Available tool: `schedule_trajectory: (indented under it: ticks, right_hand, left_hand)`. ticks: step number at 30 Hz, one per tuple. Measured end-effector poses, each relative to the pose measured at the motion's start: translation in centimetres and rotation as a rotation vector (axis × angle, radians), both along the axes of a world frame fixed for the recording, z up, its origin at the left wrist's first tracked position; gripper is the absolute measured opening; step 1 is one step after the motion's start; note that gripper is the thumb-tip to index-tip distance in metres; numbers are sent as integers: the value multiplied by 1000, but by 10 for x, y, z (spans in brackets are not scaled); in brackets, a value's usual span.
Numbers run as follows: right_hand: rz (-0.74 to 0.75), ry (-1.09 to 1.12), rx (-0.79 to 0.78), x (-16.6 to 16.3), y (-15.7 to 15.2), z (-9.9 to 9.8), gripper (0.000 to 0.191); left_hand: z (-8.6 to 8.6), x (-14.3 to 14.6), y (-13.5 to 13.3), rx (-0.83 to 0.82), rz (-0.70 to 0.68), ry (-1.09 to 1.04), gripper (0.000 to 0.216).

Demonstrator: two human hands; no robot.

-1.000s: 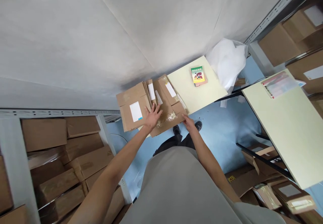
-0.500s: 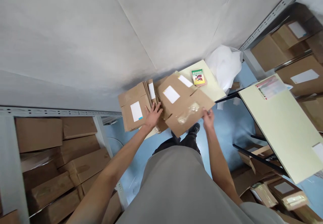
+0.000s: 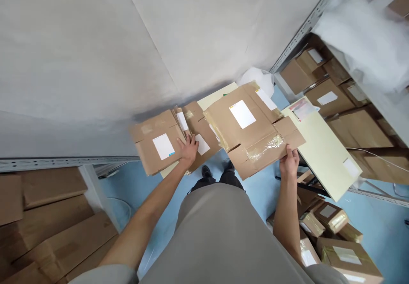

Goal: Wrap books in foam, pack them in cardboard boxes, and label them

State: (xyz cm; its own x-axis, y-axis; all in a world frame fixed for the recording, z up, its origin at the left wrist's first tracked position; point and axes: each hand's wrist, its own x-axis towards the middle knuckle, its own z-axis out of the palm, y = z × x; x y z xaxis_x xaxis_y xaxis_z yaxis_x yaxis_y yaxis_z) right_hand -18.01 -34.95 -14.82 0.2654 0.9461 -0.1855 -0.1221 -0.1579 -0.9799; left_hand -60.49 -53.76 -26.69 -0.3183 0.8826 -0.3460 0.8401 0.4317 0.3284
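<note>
Left hand (image 3: 188, 152): fingers spread, resting on right edge of stack (image 3: 145, 137), no grip seen; presumably steadying it. Right hand (image 3: 290, 162): thumb and fingers pinched on flattened carton (image 3: 255, 131) at its near edge. Carton right of stack, label up; edge grip probably keeps it level.

The single view looks from the person's head, forward and down, over the shirt (image 3: 223, 233) at six o'clock to the worktop (image 3: 211, 99) near centre and wall (image 3: 79, 53) at twelve. Standing well back, it reaches racks (image 3: 64, 161) at eight and two, the latter seemingly blurred.
</note>
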Motion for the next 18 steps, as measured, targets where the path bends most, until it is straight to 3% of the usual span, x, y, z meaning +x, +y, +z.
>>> schedule_trajectory:
  ticks: [5,9,14,18]
  right_hand:
    - [-54,-36,25,22,-30,13,54]
    - [-134,-47,73,53,-44,22,54]
    - [-245,-59,139,98,-43,21,54]
    - [-241,-32,143,135,-25,17,55]
  left_hand:
    - [-8,17,4,21,87,-35,56]
    - [-1,30,34,196,206,-130,55]
    - [34,47,108,510,301,-425,56]
    - [75,85,171,622,205,-636,55]
